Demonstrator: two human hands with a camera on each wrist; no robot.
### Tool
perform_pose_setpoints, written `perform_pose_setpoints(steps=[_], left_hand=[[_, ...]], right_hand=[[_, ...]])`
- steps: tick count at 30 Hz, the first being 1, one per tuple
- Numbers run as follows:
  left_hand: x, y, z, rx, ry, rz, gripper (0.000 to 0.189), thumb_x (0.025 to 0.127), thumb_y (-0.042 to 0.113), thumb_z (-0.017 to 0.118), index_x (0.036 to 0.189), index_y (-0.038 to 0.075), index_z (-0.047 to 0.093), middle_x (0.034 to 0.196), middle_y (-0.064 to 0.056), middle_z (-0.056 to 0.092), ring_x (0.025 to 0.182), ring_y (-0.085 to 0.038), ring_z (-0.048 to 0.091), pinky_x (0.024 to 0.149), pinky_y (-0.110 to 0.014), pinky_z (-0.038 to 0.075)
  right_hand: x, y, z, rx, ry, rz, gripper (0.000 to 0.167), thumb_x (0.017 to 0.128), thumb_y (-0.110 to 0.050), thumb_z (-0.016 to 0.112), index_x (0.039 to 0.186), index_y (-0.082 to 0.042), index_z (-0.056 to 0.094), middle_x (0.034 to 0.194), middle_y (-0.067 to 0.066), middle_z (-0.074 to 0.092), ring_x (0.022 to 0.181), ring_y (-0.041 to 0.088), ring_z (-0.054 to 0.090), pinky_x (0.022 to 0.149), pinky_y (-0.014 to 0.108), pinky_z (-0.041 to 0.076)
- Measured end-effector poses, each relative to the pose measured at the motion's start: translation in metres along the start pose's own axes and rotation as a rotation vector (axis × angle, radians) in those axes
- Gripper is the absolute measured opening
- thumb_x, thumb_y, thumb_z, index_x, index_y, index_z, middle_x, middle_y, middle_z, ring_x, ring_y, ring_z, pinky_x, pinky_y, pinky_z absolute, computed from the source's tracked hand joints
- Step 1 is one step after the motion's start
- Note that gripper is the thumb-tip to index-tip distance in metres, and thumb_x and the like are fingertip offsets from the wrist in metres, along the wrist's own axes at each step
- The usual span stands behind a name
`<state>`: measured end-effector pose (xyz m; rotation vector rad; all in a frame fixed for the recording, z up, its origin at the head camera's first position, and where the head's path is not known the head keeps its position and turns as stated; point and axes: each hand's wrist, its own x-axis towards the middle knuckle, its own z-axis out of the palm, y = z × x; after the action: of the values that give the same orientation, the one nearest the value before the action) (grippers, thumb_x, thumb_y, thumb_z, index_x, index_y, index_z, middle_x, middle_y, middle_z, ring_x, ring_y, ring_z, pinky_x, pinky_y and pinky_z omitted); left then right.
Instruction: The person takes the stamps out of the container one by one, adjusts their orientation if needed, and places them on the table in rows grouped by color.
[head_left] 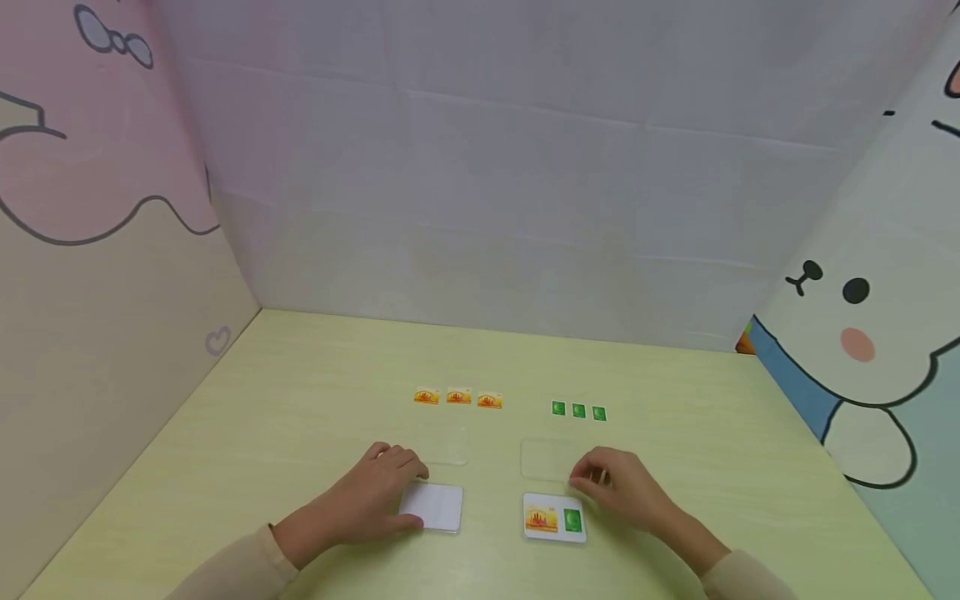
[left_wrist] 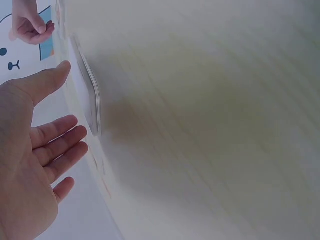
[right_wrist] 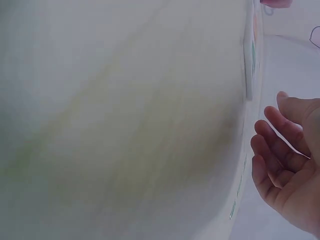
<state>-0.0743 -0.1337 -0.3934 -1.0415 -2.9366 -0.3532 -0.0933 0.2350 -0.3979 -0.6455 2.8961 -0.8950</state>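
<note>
A stack of blank white cards [head_left: 432, 508] lies on the table before my left hand [head_left: 372, 498]. The thumb and fingers of that hand are spread at the stack's left side; in the left wrist view the thumb [left_wrist: 52, 80] is close to its edge, though contact is hard to tell. Right of the stack is a white card [head_left: 553, 533] with an orange picture [head_left: 542, 519] and a green picture [head_left: 573, 521] on it. My right hand [head_left: 621, 487] hovers beyond this card's upper right corner, fingers loosely bent and holding nothing.
Clear plastic pieces [head_left: 543, 460] lie behind the cards, one on each side. Farther back are three small orange stamp-like pictures [head_left: 459, 396] and three small green ones [head_left: 579, 411]. A pale cloth wall [head_left: 510, 183] and printed side walls [head_left: 112, 333] enclose the table.
</note>
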Motion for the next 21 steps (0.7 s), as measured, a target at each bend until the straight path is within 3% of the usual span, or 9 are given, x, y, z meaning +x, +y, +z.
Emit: perform_pose_setpoints(steps=[7,12,21], left_hand=[[0.002,0.002,-0.003,-0.031,-0.011,0.007,0.048,0.078,0.045,0.075,0.112,0.015,0.061,0.11,0.006,0.062,0.106,-0.012,0.054,0.1,-0.043,0.036],[0.005,0.005,-0.005,-0.038,0.013,0.046,0.046,0.078,0.045,0.074,0.112,0.016,0.061,0.107,0.007,0.061,0.104,-0.011,0.053,0.098,-0.041,0.036],[0.011,0.014,-0.007,-0.048,-0.01,0.085,0.046,0.081,0.045,0.073,0.113,0.015,0.061,0.108,0.006,0.062,0.105,-0.012,0.054,0.099,-0.041,0.036]], right_hand=[[-0.006,0.0,0.004,-0.047,0.023,-0.091,0.006,0.084,-0.017,0.072,0.085,-0.021,0.067,0.08,-0.015,0.061,0.073,-0.007,0.049,0.065,0.017,0.046],[-0.011,-0.001,0.005,-0.14,0.043,-0.153,0.007,0.085,-0.026,0.072,0.088,-0.022,0.067,0.084,-0.016,0.061,0.078,-0.004,0.05,0.068,0.019,0.047],[-0.02,-0.001,0.005,-0.293,0.042,-0.251,0.025,0.085,-0.038,0.071,0.1,-0.019,0.066,0.094,-0.013,0.061,0.085,0.002,0.054,0.076,0.023,0.051]])
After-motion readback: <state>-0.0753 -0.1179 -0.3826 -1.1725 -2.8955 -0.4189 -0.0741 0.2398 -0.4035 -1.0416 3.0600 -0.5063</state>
